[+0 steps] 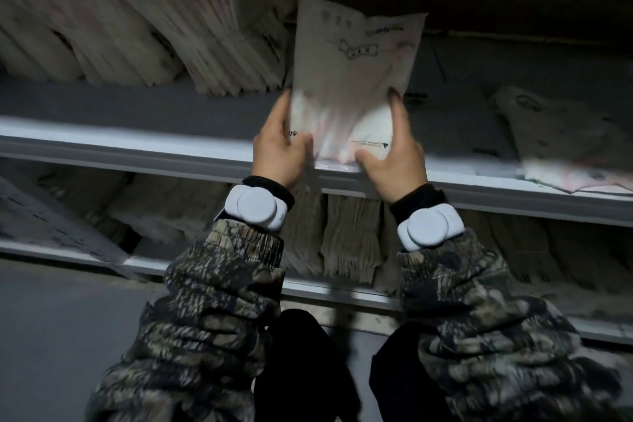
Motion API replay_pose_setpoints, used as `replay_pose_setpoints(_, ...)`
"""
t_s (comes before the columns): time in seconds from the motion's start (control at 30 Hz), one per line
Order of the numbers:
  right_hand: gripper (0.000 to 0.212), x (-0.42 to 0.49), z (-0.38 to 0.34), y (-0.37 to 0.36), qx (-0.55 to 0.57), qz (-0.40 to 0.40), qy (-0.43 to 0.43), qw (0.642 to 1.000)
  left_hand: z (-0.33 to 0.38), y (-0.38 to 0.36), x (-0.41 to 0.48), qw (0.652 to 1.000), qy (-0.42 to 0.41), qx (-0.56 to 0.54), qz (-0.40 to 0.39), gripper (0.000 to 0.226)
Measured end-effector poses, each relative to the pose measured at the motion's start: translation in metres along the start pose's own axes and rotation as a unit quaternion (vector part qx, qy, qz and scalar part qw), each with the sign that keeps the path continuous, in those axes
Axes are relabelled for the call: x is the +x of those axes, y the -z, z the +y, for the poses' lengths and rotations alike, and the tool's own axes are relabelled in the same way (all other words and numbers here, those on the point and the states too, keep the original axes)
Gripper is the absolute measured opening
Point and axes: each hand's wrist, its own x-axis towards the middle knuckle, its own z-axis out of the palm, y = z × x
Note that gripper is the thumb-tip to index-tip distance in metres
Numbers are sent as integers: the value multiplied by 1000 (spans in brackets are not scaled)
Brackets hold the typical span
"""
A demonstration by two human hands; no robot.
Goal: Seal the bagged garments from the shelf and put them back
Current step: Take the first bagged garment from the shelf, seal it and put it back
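While rows of packed bags [144,44] fill the upper left of the frame, leaning against one another on the grey shelf [120,144], the left hand [279,147] sits just left of centre, its fingers running up the left edge of a bagged garment [352,79] and its thumb pressed onto the bag's lower front. That bag stands nearly upright at the centre of the frame, its lower end over the shelf's front lip and its top reaching the dark gap under the shelf above; printed marks show on its pale plastic, though blur makes them unreadable. Whether its mouth is sealed cannot be told. Just right of it, the right hand [394,154] clasps the opposite edge in the same way, fingers behind and thumb in front. Both wrists carry a pale round band [255,207] above camouflage sleeves [212,301]. Further right, near the frame's edge, another bag [561,140] lies flat on the same shelf. Below, the lower shelf holds more stacked bags [349,243].
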Motion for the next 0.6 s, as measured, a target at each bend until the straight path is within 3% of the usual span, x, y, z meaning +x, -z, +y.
replay_pose_setpoints(0.27,104,49,10,-22,-129,-63,47,989,-10,4,40,992,-33,118,23,70)
replay_pose_setpoints(0.47,112,60,21,-27,-126,-40,9,991,-14,1,49,987,-15,161,16,71)
replay_pose_setpoints(0.6,104,62,26,-28,-109,-45,17,993,-22,3,56,984,7,177,19,61)
